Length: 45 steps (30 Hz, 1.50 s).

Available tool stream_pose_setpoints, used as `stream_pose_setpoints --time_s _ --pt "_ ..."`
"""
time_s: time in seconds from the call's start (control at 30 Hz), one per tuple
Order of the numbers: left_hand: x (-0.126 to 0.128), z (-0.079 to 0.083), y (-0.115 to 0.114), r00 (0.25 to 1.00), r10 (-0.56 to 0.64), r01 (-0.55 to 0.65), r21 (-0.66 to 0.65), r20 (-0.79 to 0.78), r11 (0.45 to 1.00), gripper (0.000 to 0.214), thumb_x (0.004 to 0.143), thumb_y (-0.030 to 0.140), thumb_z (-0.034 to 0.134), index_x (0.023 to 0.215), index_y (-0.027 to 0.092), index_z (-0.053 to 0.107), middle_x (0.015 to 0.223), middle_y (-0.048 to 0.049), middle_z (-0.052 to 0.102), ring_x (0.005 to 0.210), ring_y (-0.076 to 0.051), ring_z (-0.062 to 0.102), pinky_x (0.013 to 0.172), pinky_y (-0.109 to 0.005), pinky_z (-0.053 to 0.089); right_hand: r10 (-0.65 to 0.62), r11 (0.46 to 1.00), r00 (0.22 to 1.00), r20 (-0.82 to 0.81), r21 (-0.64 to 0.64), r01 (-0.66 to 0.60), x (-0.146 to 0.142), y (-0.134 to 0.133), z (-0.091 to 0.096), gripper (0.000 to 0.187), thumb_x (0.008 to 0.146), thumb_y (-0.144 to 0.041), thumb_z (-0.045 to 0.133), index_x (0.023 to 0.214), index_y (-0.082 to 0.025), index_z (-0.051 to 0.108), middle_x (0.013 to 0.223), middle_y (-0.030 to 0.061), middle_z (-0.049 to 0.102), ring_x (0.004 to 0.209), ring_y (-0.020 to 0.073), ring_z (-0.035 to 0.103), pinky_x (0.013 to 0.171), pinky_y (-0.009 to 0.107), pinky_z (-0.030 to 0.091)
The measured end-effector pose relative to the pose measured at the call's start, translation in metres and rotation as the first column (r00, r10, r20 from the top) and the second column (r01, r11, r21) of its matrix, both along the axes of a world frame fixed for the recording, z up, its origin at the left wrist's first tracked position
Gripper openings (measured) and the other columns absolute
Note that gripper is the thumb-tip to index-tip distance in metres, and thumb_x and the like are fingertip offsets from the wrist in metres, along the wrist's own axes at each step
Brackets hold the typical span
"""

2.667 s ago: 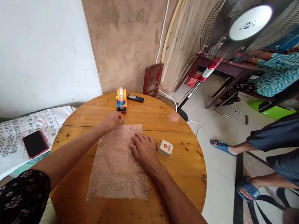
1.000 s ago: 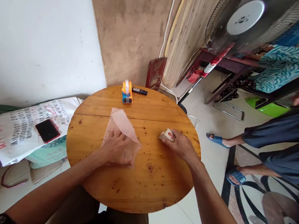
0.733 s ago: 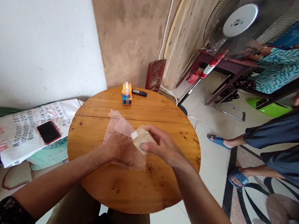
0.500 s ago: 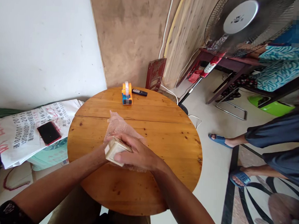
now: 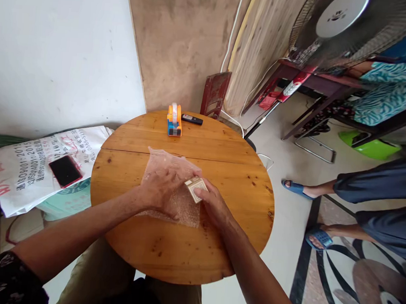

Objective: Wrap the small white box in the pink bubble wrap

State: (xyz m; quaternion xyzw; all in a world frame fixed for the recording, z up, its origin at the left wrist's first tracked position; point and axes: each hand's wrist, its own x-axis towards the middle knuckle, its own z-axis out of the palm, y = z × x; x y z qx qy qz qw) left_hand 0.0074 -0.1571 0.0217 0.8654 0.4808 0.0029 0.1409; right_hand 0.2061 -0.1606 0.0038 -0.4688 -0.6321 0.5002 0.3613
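Wooden tabletop (image 5: 237,177): box (image 5: 193,184) in right hand (image 5: 215,205), bubble wrap (image 5: 187,210) beneath left hand (image 5: 158,191).

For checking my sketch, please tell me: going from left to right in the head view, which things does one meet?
Phone → left hand → box → right hand → blue slippers

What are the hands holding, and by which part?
The right hand holds the small cardboard box by its right side, thumb on top; the left hand lies on bubble wrap.
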Motion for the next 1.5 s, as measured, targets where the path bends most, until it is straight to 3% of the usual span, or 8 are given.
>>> stream_pose_setpoints --time_s 0.1,0.23,0.43,0.63,0.83,1.0,1.23,1.5 --pt "-0.012 -0.005 -0.010 0.999 0.008 -0.009 0.029 0.036 1.000 0.094 0.066 0.063 0.071 0.146 0.026 0.039 0.143 -0.0176 0.047 0.129 -0.042 0.044 0.102 -0.059 0.039 -0.099 0.973 0.955 -0.280 -0.230 0.033 0.002 0.005 -0.003 0.051 0.071 -0.048 0.066 0.113 -0.019 0.065 0.112 0.0086 0.071 0.107 0.0267 0.063 0.095 0.038 0.047" --pt "-0.030 -0.023 -0.021 0.978 0.109 -0.136 0.145 0.177 0.980 0.072 0.083 0.052 0.059 0.144 0.018 0.041 0.142 -0.0176 0.050 0.134 -0.036 0.042 0.110 -0.052 0.035 -0.059 0.965 0.978 -0.199 -0.263 0.005 0.005 0.012 0.002 0.041 0.069 -0.045 0.071 0.101 -0.019 0.066 0.110 0.0066 0.070 0.103 0.0248 0.062 0.092 0.037 0.047" --pt "-0.038 -0.044 -0.024 0.959 0.155 -0.194 0.152 0.238 0.969 0.092 0.075 0.055 0.067 0.149 0.013 0.032 0.148 -0.0185 0.046 0.140 -0.036 0.036 0.117 -0.049 0.026 0.141 0.980 0.932 0.334 0.086 -0.179 -0.006 0.026 0.009 0.037 0.068 -0.035 0.070 0.100 -0.018 0.062 0.139 0.0141 0.054 0.125 0.0295 0.052 0.104 0.043 0.041" --pt "-0.037 -0.047 -0.024 0.925 0.211 -0.252 0.094 0.316 0.963 0.105 0.069 0.056 0.072 0.153 0.015 0.023 0.152 -0.0195 0.041 0.142 -0.036 0.035 0.118 -0.051 0.024 0.163 0.857 0.761 0.628 0.292 -0.424 -0.036 0.034 0.005 0.041 0.074 -0.020 0.065 0.114 -0.015 0.058 0.140 0.0180 0.051 0.131 0.0295 0.046 0.108 0.044 0.038" --pt "-0.037 -0.050 -0.025 0.905 0.206 -0.265 0.117 0.371 0.957 0.108 0.067 0.053 0.075 0.152 0.014 0.023 0.152 -0.0203 0.041 0.142 -0.036 0.036 0.118 -0.051 0.024 0.337 0.810 0.771 0.541 0.251 -0.530 -0.023 0.040 0.006 0.057 0.076 -0.025 0.069 0.129 -0.018 0.050 0.130 0.0128 0.058 0.118 0.0268 0.053 0.100 0.041 0.043" --pt "-0.037 -0.049 -0.026 0.903 0.200 -0.266 0.130 0.381 0.955 0.108 0.068 0.052 0.075 0.154 0.018 0.020 0.153 -0.0182 0.041 0.142 -0.036 0.036 0.117 -0.054 0.025 0.328 0.830 0.819 0.470 0.271 -0.488 -0.013 0.044 0.001 0.036 0.075 -0.022 0.068 0.108 -0.021 0.057 0.109 0.0080 0.064 0.100 0.0243 0.058 0.088 0.038 0.046" --pt "-0.038 -0.049 -0.025 0.905 0.171 -0.245 0.149 0.388 0.958 0.111 0.067 0.050 0.077 0.154 0.017 0.017 0.152 -0.0195 0.042 0.140 -0.037 0.038 0.116 -0.055 0.027 0.322 0.882 0.820 0.472 0.164 -0.441 -0.015 0.041 -0.003 0.043 0.076 -0.025 0.070 0.116 -0.025 0.054 0.115 0.0053 0.064 0.099 0.0237 0.061 0.086 0.036 0.047" --pt "-0.038 -0.051 -0.025 0.904 0.166 -0.249 0.170 0.393 0.953 0.111 0.066 0.050 0.078 0.154 0.017 0.018 0.150 -0.0204 0.043 0.139 -0.037 0.039 0.115 -0.056 0.028 0.348 0.826 0.826 0.444 0.272 -0.494 -0.015 0.045 -0.003 0.048 0.078 -0.037 0.072 0.121 -0.023 0.055 0.122 0.0099 0.063 0.109 0.0273 0.060 0.093 0.042 0.047"
